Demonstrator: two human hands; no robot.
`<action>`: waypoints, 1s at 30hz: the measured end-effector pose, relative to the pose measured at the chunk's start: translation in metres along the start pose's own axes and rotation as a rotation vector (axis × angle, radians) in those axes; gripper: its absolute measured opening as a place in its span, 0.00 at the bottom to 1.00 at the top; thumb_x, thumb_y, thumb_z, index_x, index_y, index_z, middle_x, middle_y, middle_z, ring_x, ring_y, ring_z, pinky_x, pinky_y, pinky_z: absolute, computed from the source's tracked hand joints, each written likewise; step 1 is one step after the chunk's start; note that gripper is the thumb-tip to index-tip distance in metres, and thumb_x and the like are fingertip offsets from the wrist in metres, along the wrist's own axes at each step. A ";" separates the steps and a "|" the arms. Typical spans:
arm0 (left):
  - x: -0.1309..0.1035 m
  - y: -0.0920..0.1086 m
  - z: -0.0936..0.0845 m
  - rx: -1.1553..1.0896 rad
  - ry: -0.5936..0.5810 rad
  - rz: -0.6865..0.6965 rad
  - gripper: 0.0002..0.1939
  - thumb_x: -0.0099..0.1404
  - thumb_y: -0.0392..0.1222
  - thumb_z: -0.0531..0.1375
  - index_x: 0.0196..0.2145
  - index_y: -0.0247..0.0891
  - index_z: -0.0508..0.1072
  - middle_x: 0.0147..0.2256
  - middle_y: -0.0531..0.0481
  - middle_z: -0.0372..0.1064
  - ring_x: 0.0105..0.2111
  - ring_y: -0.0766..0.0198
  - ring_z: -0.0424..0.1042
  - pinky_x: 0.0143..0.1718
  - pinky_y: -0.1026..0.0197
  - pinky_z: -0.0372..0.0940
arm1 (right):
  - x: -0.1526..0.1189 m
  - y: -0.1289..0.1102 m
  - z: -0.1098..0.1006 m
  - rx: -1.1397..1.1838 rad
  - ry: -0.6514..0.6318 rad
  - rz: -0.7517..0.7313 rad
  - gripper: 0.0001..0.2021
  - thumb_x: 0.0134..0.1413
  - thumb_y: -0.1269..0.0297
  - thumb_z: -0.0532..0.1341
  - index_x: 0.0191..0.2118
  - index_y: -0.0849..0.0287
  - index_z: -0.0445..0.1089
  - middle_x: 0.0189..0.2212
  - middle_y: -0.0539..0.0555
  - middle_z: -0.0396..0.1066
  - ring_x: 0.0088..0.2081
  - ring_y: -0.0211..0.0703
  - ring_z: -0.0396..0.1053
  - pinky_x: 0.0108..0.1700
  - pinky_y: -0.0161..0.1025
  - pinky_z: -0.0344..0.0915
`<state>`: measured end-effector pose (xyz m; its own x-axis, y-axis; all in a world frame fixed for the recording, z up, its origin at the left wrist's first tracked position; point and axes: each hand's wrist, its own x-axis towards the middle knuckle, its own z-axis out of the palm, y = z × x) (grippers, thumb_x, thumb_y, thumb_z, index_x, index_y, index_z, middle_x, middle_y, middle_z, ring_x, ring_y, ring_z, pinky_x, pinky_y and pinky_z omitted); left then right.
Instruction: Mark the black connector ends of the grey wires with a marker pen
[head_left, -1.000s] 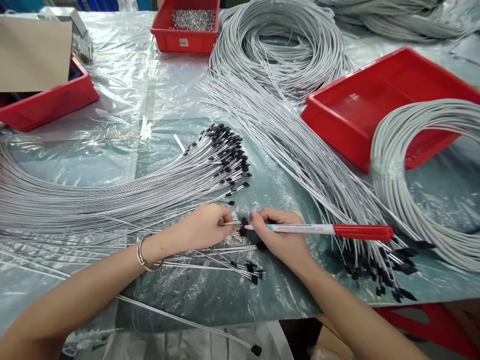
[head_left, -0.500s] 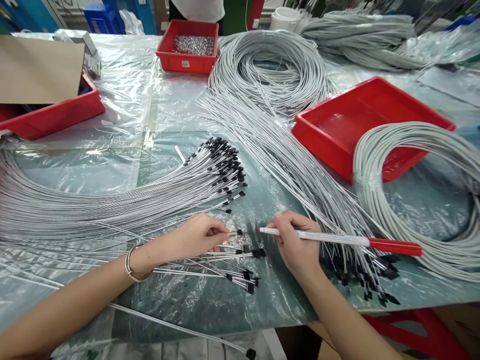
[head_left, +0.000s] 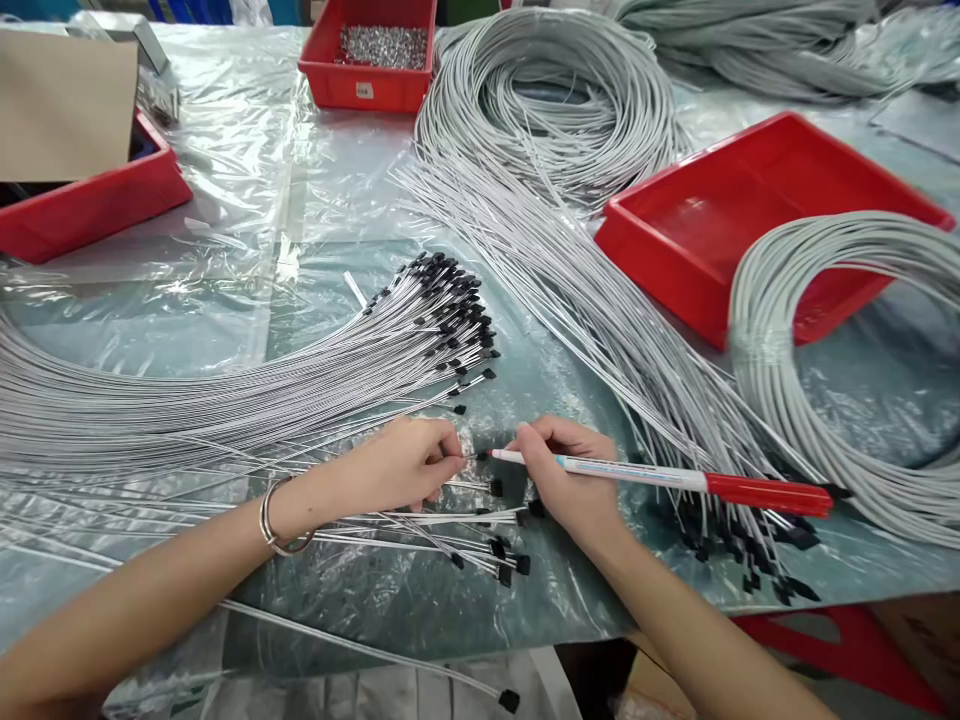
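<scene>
Between thumb and fingers, my left hand [head_left: 412, 462] pinches a thin grey cable close to its black connector [head_left: 481, 456]. My right hand [head_left: 574, 470] grips a white marker pen [head_left: 637, 472] with a red cap on its back end. The pen's red tip meets or nearly meets that connector; I cannot tell whether they touch. Loose cables with black ends [head_left: 480, 560] lie under and in front of my left hand. Behind it fans a thick bundle of grey cables [head_left: 300, 410] with black connectors. Another cable bundle [head_left: 600, 330] runs diagonally behind my right hand.
A coil of grey cable [head_left: 772, 300] rests partly over a red tray [head_left: 675, 250] at right. Farther back are a large coil [head_left: 555, 100] and a red bin [head_left: 367, 88] of small metal parts. A red box [head_left: 97, 210] with cardboard stands left. The table's front edge is near.
My right hand has moved left with the marker, bringing its tip up to the connector in my left hand. The view has tilted down slightly.
</scene>
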<state>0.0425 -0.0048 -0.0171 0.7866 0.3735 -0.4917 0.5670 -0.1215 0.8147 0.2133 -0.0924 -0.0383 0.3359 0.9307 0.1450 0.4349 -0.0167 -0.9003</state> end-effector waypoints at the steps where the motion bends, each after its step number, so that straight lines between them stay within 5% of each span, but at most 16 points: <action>1: 0.000 0.000 0.000 0.008 -0.009 -0.005 0.14 0.64 0.52 0.49 0.33 0.38 0.65 0.20 0.54 0.67 0.16 0.68 0.67 0.16 0.68 0.59 | 0.000 0.000 0.001 -0.005 -0.014 0.000 0.16 0.52 0.64 0.56 0.15 0.60 0.63 0.12 0.48 0.60 0.16 0.34 0.56 0.20 0.32 0.53; 11: 0.005 0.007 -0.002 0.151 0.064 0.075 0.14 0.64 0.46 0.49 0.26 0.37 0.68 0.14 0.57 0.55 0.14 0.72 0.50 0.19 0.64 0.46 | -0.002 0.003 0.005 -0.070 -0.091 0.006 0.16 0.51 0.65 0.56 0.15 0.60 0.61 0.13 0.48 0.59 0.17 0.33 0.55 0.20 0.33 0.52; 30: 0.007 0.000 0.001 0.120 0.061 0.049 0.15 0.62 0.48 0.49 0.24 0.38 0.67 0.14 0.56 0.52 0.14 0.71 0.47 0.17 0.62 0.43 | -0.002 0.002 0.005 -0.119 -0.136 -0.059 0.17 0.51 0.66 0.55 0.15 0.59 0.54 0.12 0.45 0.50 0.16 0.31 0.48 0.20 0.33 0.48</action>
<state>0.0487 -0.0030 -0.0209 0.7998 0.4189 -0.4299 0.5565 -0.2490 0.7927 0.2092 -0.0920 -0.0421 0.1947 0.9720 0.1318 0.5488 0.0035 -0.8360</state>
